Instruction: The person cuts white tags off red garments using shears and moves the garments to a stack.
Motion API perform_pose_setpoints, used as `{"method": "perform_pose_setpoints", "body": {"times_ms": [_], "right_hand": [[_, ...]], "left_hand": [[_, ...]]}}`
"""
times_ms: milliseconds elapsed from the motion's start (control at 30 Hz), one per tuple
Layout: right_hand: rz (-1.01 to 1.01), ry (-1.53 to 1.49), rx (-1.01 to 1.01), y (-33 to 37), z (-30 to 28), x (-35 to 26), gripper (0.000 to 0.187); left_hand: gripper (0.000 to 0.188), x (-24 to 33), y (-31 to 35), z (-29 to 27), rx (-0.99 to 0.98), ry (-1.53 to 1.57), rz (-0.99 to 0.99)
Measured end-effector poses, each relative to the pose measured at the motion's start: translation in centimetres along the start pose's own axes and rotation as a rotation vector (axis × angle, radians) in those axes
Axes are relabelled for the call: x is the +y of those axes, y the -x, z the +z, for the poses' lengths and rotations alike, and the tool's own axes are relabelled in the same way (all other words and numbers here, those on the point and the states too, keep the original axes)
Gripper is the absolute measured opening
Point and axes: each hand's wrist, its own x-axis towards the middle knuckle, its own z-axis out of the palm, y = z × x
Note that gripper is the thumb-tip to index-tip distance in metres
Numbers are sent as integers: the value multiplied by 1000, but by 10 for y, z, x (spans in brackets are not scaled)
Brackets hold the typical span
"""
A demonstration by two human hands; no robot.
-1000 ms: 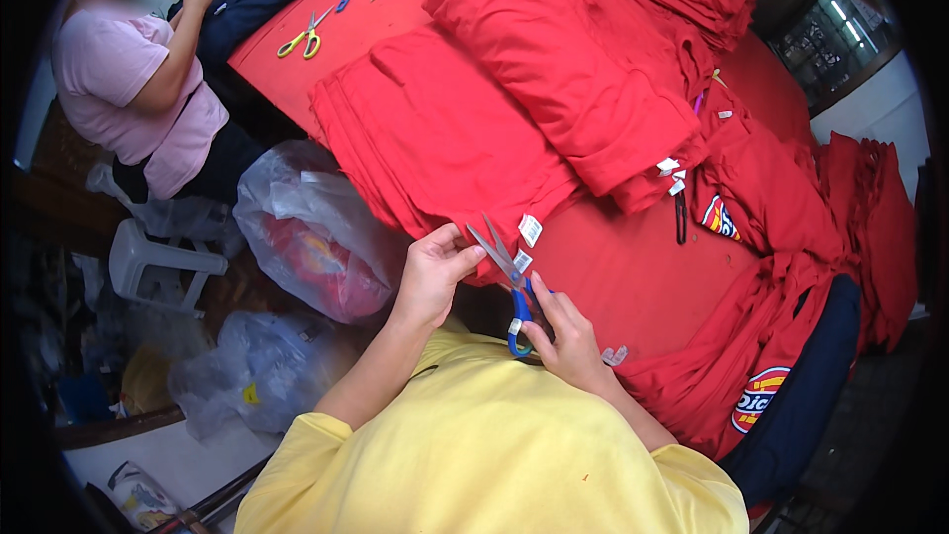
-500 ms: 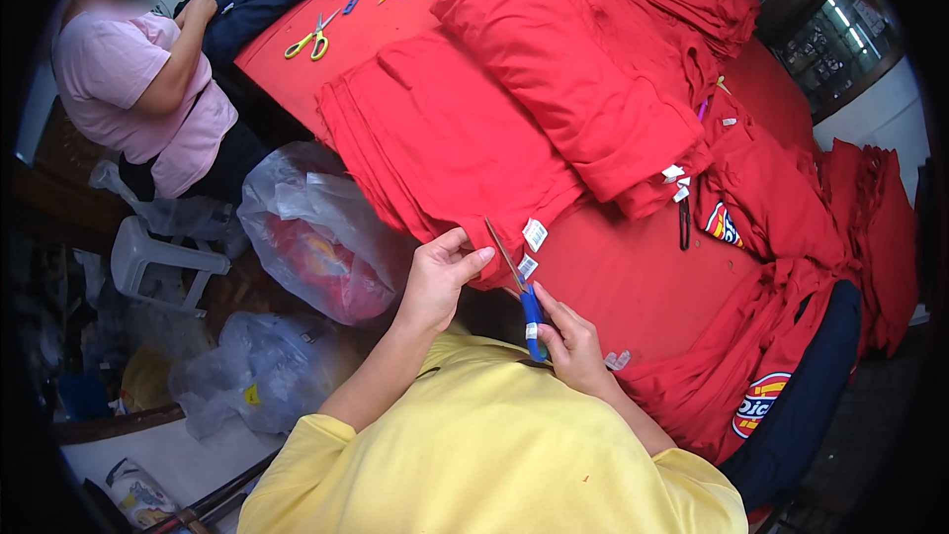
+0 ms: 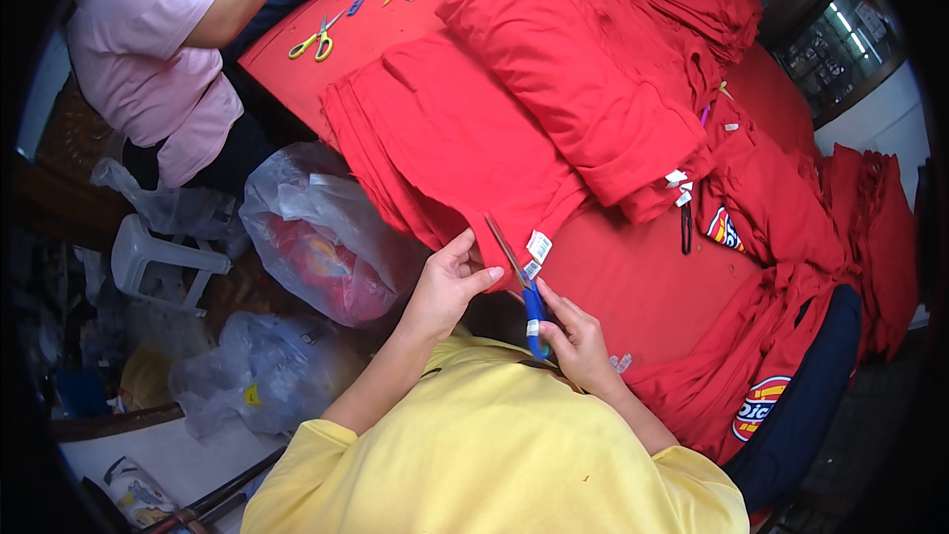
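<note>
A stack of red fabric pieces point(image 3: 445, 129) lies at the near edge of the table in front of me. My left hand point(image 3: 450, 282) pinches the near edge of the red fabric between thumb and fingers. Held in my right hand point(image 3: 576, 338) are scissors with blue handles point(image 3: 535, 316). Their blades point(image 3: 506, 249) point away from me and lie over the fabric, right of my left fingers. Beside the blades, small white labels with printed bars point(image 3: 536, 252) sit on the fabric's corner. Whether the blades touch the cloth, I cannot tell.
A folded red bundle point(image 3: 573, 89) lies on the stack's right side. Yellow-handled scissors point(image 3: 317, 43) rest on the red tabletop point(image 3: 643, 287) at the far left. A person in pink point(image 3: 158, 69) stands beyond. A clear plastic bag point(image 3: 316, 227) and white stool point(image 3: 163, 257) stand left, below the table.
The person in pink has stretched an arm out toward the dark cloth. My hands and the blue-handled scissors stay almost in place; the labels have tilted slightly.
</note>
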Motion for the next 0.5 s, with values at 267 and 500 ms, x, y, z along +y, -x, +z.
{"method": "perform_pose_setpoints", "body": {"times_ms": [267,500], "right_hand": [[-16,41,-28,-1,0,-9,52],[65,-164,-28,-11,3,8,52]], "left_hand": [[39,-6,-13,-17,-15,94,27],[43,-1,-10,-15,-52,61,-6]]}}
